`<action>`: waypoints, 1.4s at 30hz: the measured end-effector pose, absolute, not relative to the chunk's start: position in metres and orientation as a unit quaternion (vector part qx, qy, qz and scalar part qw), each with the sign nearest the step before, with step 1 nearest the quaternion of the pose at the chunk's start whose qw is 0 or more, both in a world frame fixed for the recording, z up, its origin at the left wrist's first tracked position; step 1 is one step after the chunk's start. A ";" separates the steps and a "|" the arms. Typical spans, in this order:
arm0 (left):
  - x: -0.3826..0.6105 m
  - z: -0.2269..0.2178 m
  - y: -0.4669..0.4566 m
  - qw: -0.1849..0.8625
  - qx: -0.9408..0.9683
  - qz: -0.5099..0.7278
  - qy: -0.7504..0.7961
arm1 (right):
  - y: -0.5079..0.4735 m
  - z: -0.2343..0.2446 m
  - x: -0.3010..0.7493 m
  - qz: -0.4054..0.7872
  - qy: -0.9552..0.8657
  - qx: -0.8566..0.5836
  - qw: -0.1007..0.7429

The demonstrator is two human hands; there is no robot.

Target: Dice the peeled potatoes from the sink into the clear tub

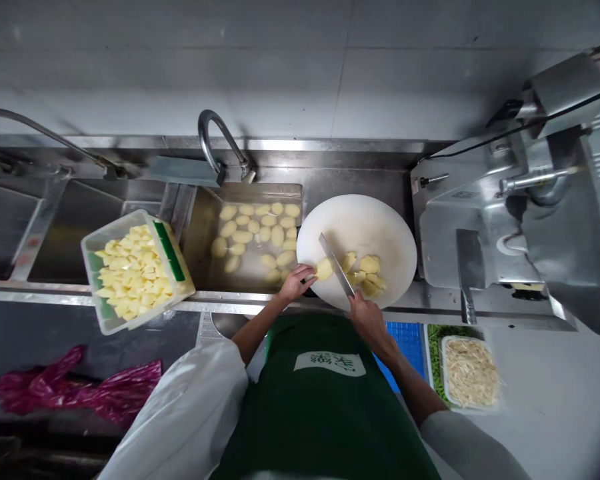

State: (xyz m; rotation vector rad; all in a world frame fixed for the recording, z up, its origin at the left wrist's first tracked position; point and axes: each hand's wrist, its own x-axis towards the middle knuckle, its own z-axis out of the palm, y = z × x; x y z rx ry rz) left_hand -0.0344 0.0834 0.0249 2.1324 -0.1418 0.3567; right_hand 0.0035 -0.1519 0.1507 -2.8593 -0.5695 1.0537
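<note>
A peeled potato point(323, 269) lies at the left side of the round white cutting board point(355, 217). The fingertips of my left hand point(296, 283) grip its left end. My right hand point(367, 319) is closed around the handle of a kitchen knife point(335, 263), whose broad blade slants across the board just right of that potato. Whether the edge touches the potato is hard to tell. Cut potato pieces point(370, 265) lie to the right of the blade, partly hidden behind it.
Left of the board, a sink point(205, 267) holds many peeled potatoes in water under a curved faucet point(207, 123). A plastic tub point(91, 263) full of potato chunks straddles the sink edge. At right, a cleaver point(470, 257) rests on a metal slicer point(437, 260).
</note>
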 end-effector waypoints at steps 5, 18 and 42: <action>-0.037 0.022 0.080 0.455 0.878 0.143 -0.044 | -0.147 0.149 -0.002 0.370 -0.186 -0.910 0.022; -0.054 0.030 0.072 0.400 0.878 0.252 0.073 | -0.142 0.156 -0.009 0.374 -0.206 -0.904 0.024; -0.054 0.012 0.061 0.405 0.883 0.219 0.087 | -0.138 0.155 -0.011 0.355 -0.206 -0.912 0.021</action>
